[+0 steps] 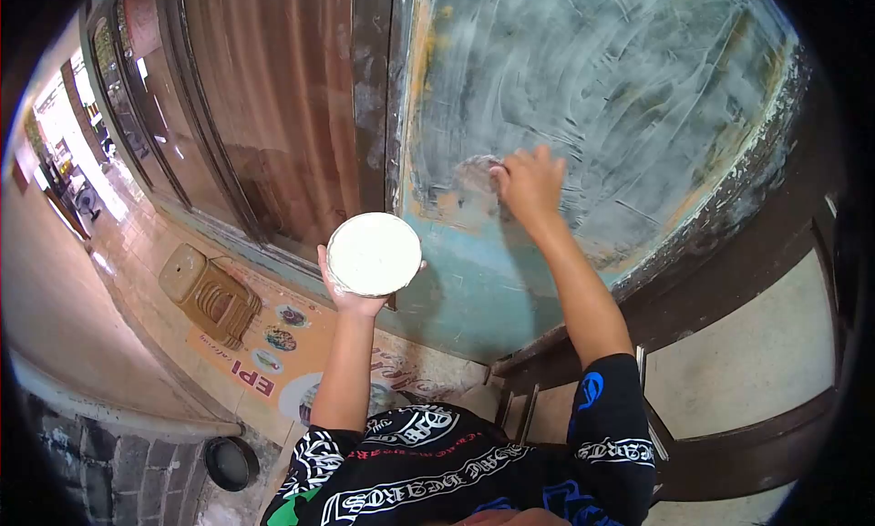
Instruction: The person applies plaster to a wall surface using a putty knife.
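A round container [374, 254] with a white surface rests in my left hand [351, 298], whose fingers wrap its underside and edges. My right hand [533, 181] is raised against the wall [620, 88], pinching a small greyish, translucent-looking piece [478, 173] that touches the wall surface. Whitish, swirled streaks cover the grey-green wall panel around and above it. Below the hand, the wall is plain blue-green with a few pale marks.
Dark-framed glass with a brown curtain [273, 97] stands left of the wall. On the tiled floor lie a tan plastic stool [210, 293] and a printed banner [246, 339]. A black round tub [231, 463] sits lower left. Brown-framed panels [738, 353] are at right.
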A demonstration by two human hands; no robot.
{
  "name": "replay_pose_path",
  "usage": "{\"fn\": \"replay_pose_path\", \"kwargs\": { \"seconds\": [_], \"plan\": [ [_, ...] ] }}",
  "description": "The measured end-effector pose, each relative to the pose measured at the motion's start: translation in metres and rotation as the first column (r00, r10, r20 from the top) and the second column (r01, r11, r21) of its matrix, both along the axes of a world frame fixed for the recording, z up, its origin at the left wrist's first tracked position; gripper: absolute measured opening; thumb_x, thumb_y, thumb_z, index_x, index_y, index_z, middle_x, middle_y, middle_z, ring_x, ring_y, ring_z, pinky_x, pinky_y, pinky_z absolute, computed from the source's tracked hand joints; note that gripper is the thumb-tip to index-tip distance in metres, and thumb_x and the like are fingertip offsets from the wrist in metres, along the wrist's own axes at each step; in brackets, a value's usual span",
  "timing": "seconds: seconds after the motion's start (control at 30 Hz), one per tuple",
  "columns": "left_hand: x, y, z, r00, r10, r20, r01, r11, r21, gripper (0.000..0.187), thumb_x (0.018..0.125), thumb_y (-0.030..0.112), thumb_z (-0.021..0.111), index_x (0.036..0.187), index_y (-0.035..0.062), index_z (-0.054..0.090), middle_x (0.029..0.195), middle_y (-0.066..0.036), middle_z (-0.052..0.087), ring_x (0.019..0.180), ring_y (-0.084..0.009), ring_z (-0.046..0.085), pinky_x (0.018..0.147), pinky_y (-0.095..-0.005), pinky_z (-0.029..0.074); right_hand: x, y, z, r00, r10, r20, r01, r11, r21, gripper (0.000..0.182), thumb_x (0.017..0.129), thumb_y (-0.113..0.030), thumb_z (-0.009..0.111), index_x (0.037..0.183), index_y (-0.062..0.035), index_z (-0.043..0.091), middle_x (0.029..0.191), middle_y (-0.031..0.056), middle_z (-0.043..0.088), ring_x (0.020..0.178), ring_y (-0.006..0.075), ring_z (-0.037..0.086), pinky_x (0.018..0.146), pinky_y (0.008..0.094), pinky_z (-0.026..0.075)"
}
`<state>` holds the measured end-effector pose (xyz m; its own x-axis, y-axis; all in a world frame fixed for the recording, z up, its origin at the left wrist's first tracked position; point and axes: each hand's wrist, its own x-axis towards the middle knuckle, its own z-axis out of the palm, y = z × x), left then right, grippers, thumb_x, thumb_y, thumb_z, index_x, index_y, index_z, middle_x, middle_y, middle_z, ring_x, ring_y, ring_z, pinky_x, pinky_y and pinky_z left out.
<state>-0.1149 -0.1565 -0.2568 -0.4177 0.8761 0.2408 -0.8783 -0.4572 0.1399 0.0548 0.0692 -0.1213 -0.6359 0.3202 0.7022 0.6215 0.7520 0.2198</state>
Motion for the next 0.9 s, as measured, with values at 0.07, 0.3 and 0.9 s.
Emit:
{"fn": "replay_pose_path", "kwargs": {
  "seconds": [0.07, 0.3, 0.9],
  "plan": [
    [-0.003, -0.004, -0.004, 1.0, 0.021, 0.008, -0.02, 1.0, -0.008, 0.089, 0.087, 0.076, 0.042, 0.151, 0.0148, 0.039, 0.156, -0.018, 0.036, 0.138, -0.0522, 0.037, 0.101, -0.0854, 0.025, 0.007, -0.012, 0.01, 0.999, 0.0, -0.051, -0.004, 0.996, -0.091, 0.018, 0.087, -0.029, 0.068, 0.088, -0.0127, 0.075, 0.09, 0.0009, 0.068, 0.103, 0.0268, 0.053, 0.083, 0.0493, 0.035],
    [-0.003, -0.011, 0.004, 0.998, 0.01, 0.058, -0.012, 0.999, 0.036, 0.091, 0.086, 0.077, 0.043, 0.151, 0.0143, 0.038, 0.155, -0.02, 0.036, 0.135, -0.0567, 0.037, 0.101, -0.0845, 0.027, -0.025, -0.005, -0.113, 0.971, 0.119, 0.208, -0.093, 0.987, -0.134, 0.02, 0.083, -0.032, 0.073, 0.087, -0.0122, 0.075, 0.09, 0.0004, 0.068, 0.101, 0.0267, 0.053, 0.085, 0.0519, 0.035],
    [-0.007, -0.031, 0.0, 0.995, 0.086, 0.047, -0.089, 0.994, 0.059, 0.082, 0.091, 0.072, 0.04, 0.147, 0.0129, 0.045, 0.153, -0.016, 0.042, 0.137, -0.047, 0.041, 0.102, -0.0822, 0.028, -0.056, 0.009, -0.113, 0.982, 0.1, 0.158, -0.094, 0.995, -0.045, 0.017, 0.087, -0.027, 0.068, 0.091, -0.0126, 0.076, 0.096, 0.0017, 0.069, 0.11, 0.0278, 0.051, 0.09, 0.0549, 0.033]
  ]
}}
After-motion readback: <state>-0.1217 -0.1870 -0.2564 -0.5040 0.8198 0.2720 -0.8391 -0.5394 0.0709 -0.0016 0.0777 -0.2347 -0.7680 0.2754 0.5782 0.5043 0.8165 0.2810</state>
